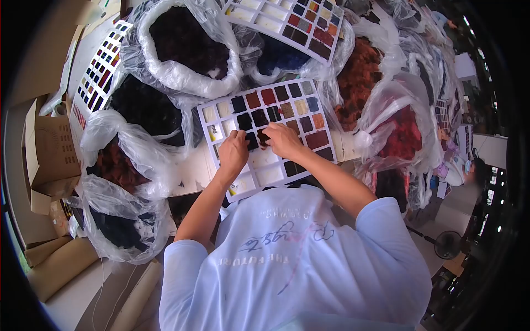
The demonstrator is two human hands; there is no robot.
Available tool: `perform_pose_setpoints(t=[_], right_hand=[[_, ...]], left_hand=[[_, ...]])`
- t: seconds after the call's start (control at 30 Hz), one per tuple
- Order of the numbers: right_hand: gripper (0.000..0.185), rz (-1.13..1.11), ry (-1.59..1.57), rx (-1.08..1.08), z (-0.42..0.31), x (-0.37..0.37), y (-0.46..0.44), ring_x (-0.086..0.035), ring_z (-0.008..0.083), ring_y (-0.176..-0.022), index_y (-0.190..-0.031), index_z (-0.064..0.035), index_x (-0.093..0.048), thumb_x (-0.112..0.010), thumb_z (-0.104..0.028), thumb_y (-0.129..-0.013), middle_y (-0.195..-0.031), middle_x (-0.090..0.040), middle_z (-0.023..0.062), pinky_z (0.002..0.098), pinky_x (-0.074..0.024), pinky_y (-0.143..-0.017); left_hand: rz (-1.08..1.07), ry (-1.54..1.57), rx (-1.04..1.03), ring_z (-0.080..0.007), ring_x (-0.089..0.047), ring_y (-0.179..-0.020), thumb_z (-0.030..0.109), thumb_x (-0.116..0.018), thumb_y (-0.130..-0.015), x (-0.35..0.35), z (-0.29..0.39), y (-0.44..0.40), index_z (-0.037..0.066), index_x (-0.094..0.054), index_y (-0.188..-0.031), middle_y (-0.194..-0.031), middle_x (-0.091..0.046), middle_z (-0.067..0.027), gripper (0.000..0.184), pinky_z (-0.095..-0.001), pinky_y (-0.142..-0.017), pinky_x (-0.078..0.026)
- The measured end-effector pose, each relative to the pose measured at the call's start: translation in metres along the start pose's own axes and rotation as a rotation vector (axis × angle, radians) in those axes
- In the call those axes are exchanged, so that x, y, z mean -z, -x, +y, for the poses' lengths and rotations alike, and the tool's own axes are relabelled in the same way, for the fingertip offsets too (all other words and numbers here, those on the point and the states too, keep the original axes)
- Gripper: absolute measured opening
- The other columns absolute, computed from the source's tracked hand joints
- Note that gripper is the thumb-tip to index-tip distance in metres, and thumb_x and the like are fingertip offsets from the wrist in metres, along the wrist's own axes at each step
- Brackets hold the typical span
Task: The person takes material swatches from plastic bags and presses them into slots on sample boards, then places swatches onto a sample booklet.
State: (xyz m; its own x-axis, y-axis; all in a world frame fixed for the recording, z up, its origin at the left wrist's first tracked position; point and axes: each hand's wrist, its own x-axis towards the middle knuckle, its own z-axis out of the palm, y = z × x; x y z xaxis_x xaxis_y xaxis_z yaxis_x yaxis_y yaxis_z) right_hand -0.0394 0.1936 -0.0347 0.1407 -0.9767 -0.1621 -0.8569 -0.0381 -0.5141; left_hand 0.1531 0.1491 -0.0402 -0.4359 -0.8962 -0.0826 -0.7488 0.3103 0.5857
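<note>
Both hands have bent fingers drawn in close over a white compartment tray in front of the person's chest. The left hand has its fingertips at a dark compartment; the right hand touches near a dark reddish tuft. Whether either pinches any fibre cannot be told, since the fingers hide it. Around the tray sit plastic bags of dark, orange-brown and red fibre; a second tray partly covers dark blue fibre. A cardboard box stands at far left.
</note>
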Motion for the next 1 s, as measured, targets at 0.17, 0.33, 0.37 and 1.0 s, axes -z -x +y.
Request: perform_pose_setpoints(t=[0.17,0.33,0.37,1.0], right_hand=[[0.01,0.165,0.113,0.158,0.004,-0.009,0.016,-0.055,0.0284,-0.096,-0.09,-0.0081,-0.065,-0.06,-0.009,-0.081,-0.098,-0.059,0.0062,0.0409,-0.0463,-0.082],[0.013,0.022,0.219,0.117,0.004,-0.016,0.008,-0.052,0.0272,-0.1,-0.086,-0.0104,-0.069,-0.058,-0.017,-0.083,-0.1,-0.059,0.0051,0.0401,-0.0415,-0.088],[0.014,-0.011,0.155,0.121,0.006,-0.006,0.004,-0.053,0.0278,-0.097,-0.091,-0.0098,-0.069,-0.06,-0.015,-0.08,-0.097,-0.059,0.0055,0.04,-0.0426,-0.085],[0.023,1.155,-0.981,-1.038,0.247,0.049,0.375,-0.063,0.011,-0.07,-0.105,-0.0014,-0.069,-0.062,-0.021,-0.094,-0.084,-0.071,0.0065,0.0254,-0.048,-0.06]], left_hand=[[-0.043,-0.07,-0.385,-0.0327,-0.063,-0.081,0.009,-0.062,-0.08,0.001,-0.004,0.011,0.004,-0.064,-0.087,-0.097,-0.064,-0.0106,0.009,-0.0429,-0.068,-0.051],[-0.25,-0.271,-0.433,-0.0334,-0.063,-0.077,0.007,-0.054,-0.077,0.001,0.004,-0.004,0.005,-0.065,-0.073,-0.085,-0.063,-0.0117,0.011,-0.0439,-0.072,-0.05],[-0.249,-0.284,-0.49,-0.0336,-0.063,-0.076,0.006,-0.054,-0.075,0.003,0.003,-0.012,0.006,-0.065,-0.069,-0.083,-0.065,-0.011,0.012,-0.0435,-0.071,-0.05],[-0.494,0.287,-0.715,-0.0376,-0.068,-0.074,0.018,-0.068,-0.086,-0.205,0.388,-0.08,0.002,-0.071,-0.097,-0.078,-0.067,-0.0231,0.02,-0.0406,-0.064,-0.054]])
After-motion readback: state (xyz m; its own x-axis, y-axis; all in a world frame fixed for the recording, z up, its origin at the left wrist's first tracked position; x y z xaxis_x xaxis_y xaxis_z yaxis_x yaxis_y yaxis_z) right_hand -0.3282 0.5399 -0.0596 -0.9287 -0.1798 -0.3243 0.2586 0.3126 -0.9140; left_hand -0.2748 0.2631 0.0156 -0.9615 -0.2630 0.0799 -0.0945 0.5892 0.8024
